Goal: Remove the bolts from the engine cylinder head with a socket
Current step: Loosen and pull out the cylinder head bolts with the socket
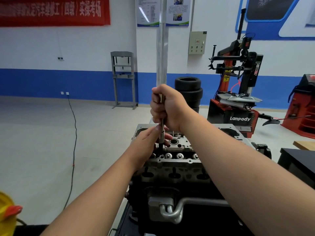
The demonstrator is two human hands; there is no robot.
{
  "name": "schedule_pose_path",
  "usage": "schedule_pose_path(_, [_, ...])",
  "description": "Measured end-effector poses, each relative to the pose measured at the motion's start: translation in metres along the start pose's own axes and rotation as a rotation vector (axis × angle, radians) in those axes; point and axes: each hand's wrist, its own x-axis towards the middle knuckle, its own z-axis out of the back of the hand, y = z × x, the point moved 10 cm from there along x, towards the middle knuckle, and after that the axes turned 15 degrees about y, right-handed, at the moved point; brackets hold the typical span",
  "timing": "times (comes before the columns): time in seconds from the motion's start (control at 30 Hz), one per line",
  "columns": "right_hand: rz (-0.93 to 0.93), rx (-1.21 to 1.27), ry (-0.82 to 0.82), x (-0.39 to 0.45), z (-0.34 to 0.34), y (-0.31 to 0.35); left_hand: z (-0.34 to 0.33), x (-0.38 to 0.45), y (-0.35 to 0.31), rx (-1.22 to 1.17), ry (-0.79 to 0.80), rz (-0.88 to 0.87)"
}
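While the cylinder head (172, 150) sits at the centre of the view atop the dark engine block, the socket tool (161, 133) is held upright over its near-left part, the black socket end reaching down to the metal; the bolt beneath cannot be made out. The tool's upper handle is gripped in the closed fist of the right hand (167, 108), directly above the head, and the lower shaft is pinched between the thumb and curled fingers of the left hand (148, 143), just left of the head's middle. Beyond the head to the right, the word "Lanpody" is read in white on the black base of a red tyre changer (238, 92), with "power" lettered down its column. Behind the head, black tyres (188, 92) are seen stacked. Far above and left of the head, a red banner (54, 11) with white Chinese characters is hung on the white wall with its blue band; the characters are blurred. A pale grey floor is spread around the head, and a black cable (74, 142) is trailed across it to the left.
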Motion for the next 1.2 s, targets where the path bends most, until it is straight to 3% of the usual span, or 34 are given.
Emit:
schedule_pose_path(0.1, [0.055,0.017,-0.148,-0.006,0.006,-0.001,-0.001,-0.001,-0.004,0.099,-0.028,-0.006])
schedule_pose_path(0.23, [0.155,-0.275,-0.508,-0.027,0.012,0.006,0.006,-0.001,-0.007,0.097,-0.095,-0.032])
schedule_pose_path(0.3, [0.136,-0.222,-0.547,-0.026,0.01,0.004,0.011,0.0,-0.006,0.078,-0.141,-0.031])
schedule_pose_path(0.4, [0.116,-0.143,-0.44,-0.014,0.007,0.004,0.015,-0.001,-0.005,0.026,-0.182,-0.06])
schedule_pose_path(0.57, [0.005,-0.06,0.021,0.002,-0.008,-0.003,0.003,0.0,-0.003,0.042,-0.063,-0.014])
schedule_pose_path(0.67, [0.011,0.041,-0.019,-0.003,0.002,-0.003,-0.005,0.001,-0.001,0.085,-0.002,0.01])
schedule_pose_path(0.83, [0.173,-0.209,-0.476,-0.028,0.012,0.008,0.002,-0.002,-0.011,0.195,-0.127,-0.027])
schedule_pose_path(0.9, [0.205,-0.178,-0.536,-0.03,0.01,0.008,0.008,-0.002,-0.014,0.215,-0.188,-0.047])
schedule_pose_path(0.97, [0.213,-0.216,-0.501,-0.023,0.002,0.012,0.012,0.0,-0.011,0.176,-0.221,-0.084])
schedule_pose_path(1.07, [0.185,-0.289,-0.288,-0.007,-0.011,0.014,0.015,-0.003,-0.007,0.044,-0.215,-0.102])
schedule_pose_path(1.2, [0.079,-0.079,-0.003,0.001,-0.006,0.006,0.008,0.0,0.0,-0.064,-0.069,-0.058])
